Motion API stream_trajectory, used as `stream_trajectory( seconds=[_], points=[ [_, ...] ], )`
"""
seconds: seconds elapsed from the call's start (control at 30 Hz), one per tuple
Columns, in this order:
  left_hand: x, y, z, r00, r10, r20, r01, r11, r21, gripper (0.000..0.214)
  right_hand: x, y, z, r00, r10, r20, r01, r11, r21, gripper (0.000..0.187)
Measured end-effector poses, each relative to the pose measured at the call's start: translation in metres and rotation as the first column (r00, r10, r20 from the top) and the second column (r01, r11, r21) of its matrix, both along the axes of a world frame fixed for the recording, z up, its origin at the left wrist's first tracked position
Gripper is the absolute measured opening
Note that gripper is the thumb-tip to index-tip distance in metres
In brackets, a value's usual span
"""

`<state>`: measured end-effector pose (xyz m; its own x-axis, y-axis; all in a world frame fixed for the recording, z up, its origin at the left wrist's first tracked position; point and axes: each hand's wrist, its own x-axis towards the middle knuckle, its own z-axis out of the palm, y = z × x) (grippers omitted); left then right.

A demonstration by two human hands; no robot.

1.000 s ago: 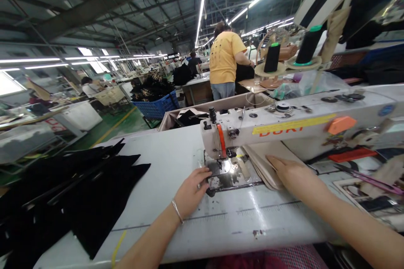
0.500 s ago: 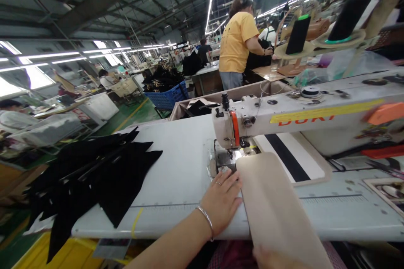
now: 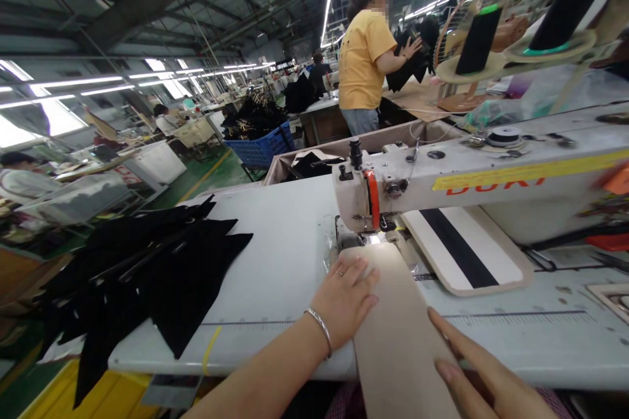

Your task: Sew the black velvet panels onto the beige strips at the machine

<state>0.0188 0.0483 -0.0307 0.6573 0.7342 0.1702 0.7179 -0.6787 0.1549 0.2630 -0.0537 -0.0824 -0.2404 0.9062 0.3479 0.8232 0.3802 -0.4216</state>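
A long beige panel (image 3: 393,314) with rounded corners lies on the sewing machine table (image 3: 289,236), its far end just below the machine's needle area (image 3: 371,236). My left hand (image 3: 344,301), wearing a ring and a silver bangle, rests flat on the panel's left edge with fingers spread. At the panel's right edge is my right hand (image 3: 486,373); its thumb lies on the panel and a finger stretches along the edge. Its other fingers are hidden. Right of the needle area, partly under the machine arm (image 3: 491,173), sits a white panel with a black stripe (image 3: 462,249).
Black fabric pieces (image 3: 162,268) are heaped at the table's left and hang over its front edge. Thread cones (image 3: 479,39) stand at upper right. Behind the table are a fabric-lined bin (image 3: 339,144), a blue crate (image 3: 260,147) and a person in a yellow shirt (image 3: 363,65).
The beige panel has shifted left, and my left hand now lies on it. My right hand has moved from the panel's near left side to its right edge. The striped panel appears slightly further right.
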Motion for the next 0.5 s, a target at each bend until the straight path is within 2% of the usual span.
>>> stream_trajectory(
  seconds=[0.1,0.23,0.5],
  points=[
    [-0.009,0.012,-0.008,1.000,0.011,0.002,-0.011,1.000,-0.023,0.043,-0.011,0.015,0.002,0.996,-0.070,-0.052,0.069,0.997,-0.029,0.051],
    [-0.011,0.024,-0.013,1.000,0.004,0.024,-0.003,0.999,-0.034,0.043,-0.016,0.021,-0.001,0.989,-0.085,-0.122,0.074,0.993,-0.092,0.051],
    [-0.013,0.029,-0.015,0.999,0.004,0.045,-0.002,0.999,-0.041,0.042,-0.020,0.022,-0.001,0.987,-0.112,-0.114,0.106,0.992,-0.062,0.052]
  ],
)
